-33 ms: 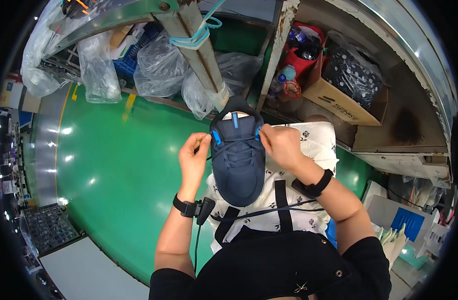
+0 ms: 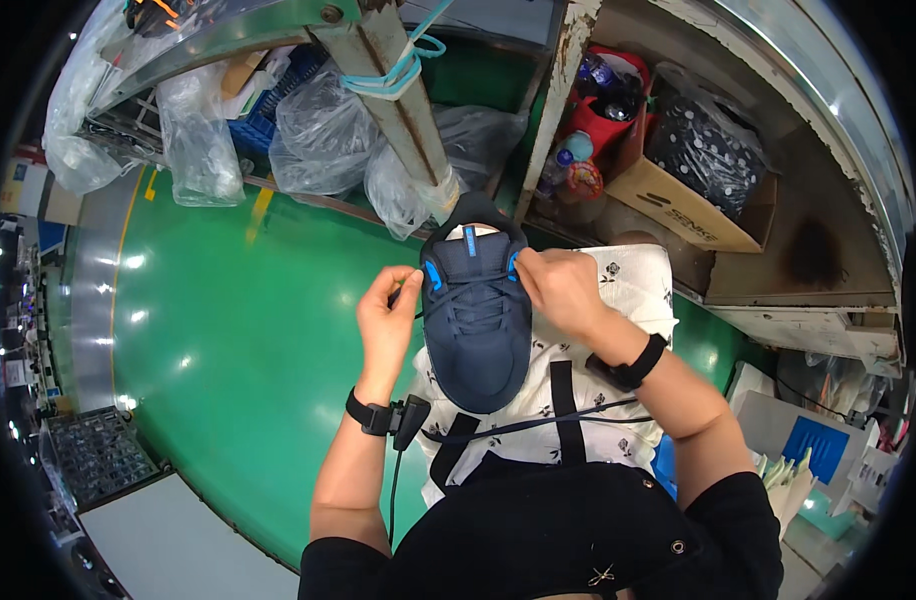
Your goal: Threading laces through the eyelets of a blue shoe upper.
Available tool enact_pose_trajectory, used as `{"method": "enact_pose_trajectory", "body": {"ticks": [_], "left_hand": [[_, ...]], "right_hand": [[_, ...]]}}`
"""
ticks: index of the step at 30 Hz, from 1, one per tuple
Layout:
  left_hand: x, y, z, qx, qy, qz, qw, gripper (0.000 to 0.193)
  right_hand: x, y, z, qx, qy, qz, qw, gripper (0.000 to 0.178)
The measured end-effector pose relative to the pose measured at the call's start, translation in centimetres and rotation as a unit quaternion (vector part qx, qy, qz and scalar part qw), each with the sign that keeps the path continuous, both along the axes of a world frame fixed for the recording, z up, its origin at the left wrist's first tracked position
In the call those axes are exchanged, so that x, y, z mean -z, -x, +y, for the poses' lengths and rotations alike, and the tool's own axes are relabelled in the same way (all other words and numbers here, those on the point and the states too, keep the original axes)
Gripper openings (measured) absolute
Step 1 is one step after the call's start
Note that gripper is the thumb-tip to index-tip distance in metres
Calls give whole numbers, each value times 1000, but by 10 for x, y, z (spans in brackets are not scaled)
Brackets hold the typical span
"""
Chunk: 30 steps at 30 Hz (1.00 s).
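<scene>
A dark navy sneaker [image 2: 478, 335] with blue lace loops lies on my lap, toe toward me, on a white flower-print cloth [image 2: 633, 285]. My left hand [image 2: 388, 320] is beside the shoe's left top eyelet and pinches a dark lace end between thumb and fingers. At the right top eyelet, my right hand [image 2: 563, 290] grips the other part of the lace against the shoe's collar. Each wrist wears a black band, and a thin cable runs from the left one.
A glossy green floor [image 2: 208, 330] spreads to the left. Clear plastic bags [image 2: 318, 130] and a metal post [image 2: 398, 110] stand ahead. A cardboard box [image 2: 678, 210] with a dotted black bag [image 2: 708, 140] sits on a shelf at right. A grey parts tray [image 2: 98, 455] lies at lower left.
</scene>
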State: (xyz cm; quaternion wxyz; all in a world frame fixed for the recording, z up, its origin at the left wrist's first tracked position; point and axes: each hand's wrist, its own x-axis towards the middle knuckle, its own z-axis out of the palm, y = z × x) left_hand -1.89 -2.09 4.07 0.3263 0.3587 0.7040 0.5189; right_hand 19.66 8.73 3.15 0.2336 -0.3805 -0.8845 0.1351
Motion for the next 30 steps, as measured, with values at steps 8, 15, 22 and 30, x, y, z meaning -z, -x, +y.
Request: {"method": "enact_pose_trajectory", "body": {"ticks": [8, 15, 22, 30], "left_hand": [[-25, 6, 7, 83, -29, 448, 890, 5], [-32, 4, 20, 134, -27, 492, 860, 8], [-49, 13, 51, 284, -2, 562, 777, 17], [-24, 60, 72, 448, -11, 280, 849, 34]], "right_hand": [[-31, -6, 67, -295, -33, -65, 953, 22], [-33, 8, 82, -396, -1, -108, 912, 20], [-18, 14, 79, -305, 143, -118, 934, 21], [3, 32, 41, -64, 447, 127, 883, 15]]}}
